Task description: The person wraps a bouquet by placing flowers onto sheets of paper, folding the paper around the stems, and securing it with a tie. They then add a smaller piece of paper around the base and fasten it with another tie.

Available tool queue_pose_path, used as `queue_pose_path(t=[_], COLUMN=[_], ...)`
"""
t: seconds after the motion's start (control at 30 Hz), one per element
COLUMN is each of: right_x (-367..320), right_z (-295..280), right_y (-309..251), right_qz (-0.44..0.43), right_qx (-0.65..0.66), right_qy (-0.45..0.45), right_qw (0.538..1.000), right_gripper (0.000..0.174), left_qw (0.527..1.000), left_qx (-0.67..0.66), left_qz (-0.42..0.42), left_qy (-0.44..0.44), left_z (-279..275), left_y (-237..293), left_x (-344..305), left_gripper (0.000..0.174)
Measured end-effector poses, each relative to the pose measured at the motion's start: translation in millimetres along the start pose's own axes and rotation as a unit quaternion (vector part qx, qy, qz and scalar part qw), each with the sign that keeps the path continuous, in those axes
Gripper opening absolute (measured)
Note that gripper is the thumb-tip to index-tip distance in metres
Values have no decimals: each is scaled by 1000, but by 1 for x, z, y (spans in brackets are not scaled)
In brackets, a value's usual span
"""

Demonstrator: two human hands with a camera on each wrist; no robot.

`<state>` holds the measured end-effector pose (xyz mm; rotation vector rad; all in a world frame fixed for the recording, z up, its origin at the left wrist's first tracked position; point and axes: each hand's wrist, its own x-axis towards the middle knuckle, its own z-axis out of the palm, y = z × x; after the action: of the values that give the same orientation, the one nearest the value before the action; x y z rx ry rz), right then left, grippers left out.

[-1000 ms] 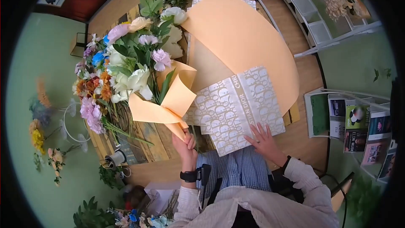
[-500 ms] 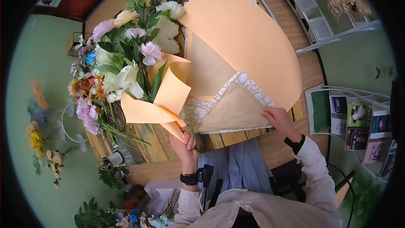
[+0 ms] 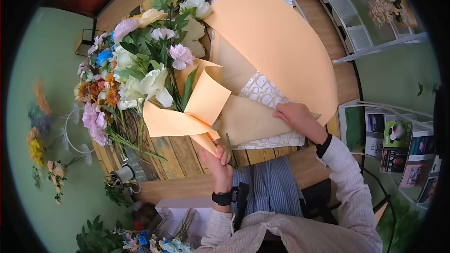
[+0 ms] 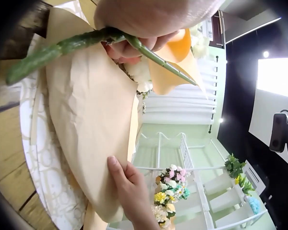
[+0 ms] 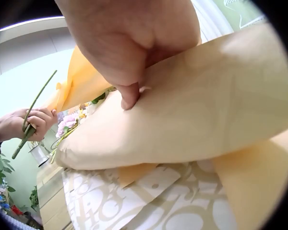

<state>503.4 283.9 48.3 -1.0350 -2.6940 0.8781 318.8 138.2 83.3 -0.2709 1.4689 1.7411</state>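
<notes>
My left hand (image 3: 216, 161) grips the base of a small bouquet wrapped in peach paper (image 3: 187, 122), with white flowers (image 3: 154, 85) and green leaves on top. In the left wrist view, green stems (image 4: 53, 51) stick out from under that hand. Across the bouquet, my right hand (image 3: 300, 121) pinches a beige-backed sheet of wrapping paper (image 3: 248, 118), thumb (image 5: 130, 96) on its plain side. The sheet is lifted and curved over toward the bouquet. Beneath it show white paper with a gold letter pattern (image 3: 265, 86) and a large peach sheet (image 3: 286, 42).
Many loose artificial flowers (image 3: 96, 117) heap along the left side of the wooden table (image 3: 164, 152). A wire spool (image 3: 123, 174) sits at its near left corner. White shelving (image 3: 349, 30) stands at the back right, and a magazine rack (image 3: 398, 136) hangs at the right.
The right hand first lay flat on the patterned paper, then lifted its near edge, and has now drawn the beige side over leftward. The left hand keeps hold of the bouquet, slightly further right.
</notes>
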Motion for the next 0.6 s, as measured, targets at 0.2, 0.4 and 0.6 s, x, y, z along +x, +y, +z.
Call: queue_pose_path(t=[0.2,0.4,0.6], right_x=[27,32,5], right_z=[2,10,26], right_y=[4,4,-29], right_qz=[24,91,-16], right_qx=[3,-6,-202], right_qy=[29,14,164], right_qw=[999,996,965], right_gripper=[22,18,37], left_qw=[996,997,998], left_qx=[-75,-67,-54], left_qz=[-12,19,21], left_qy=[-38,16,12], left_z=[14,19,11], left_y=[-22,-53,-60], left_x=[14,48,57], left_gripper=[27,35,36])
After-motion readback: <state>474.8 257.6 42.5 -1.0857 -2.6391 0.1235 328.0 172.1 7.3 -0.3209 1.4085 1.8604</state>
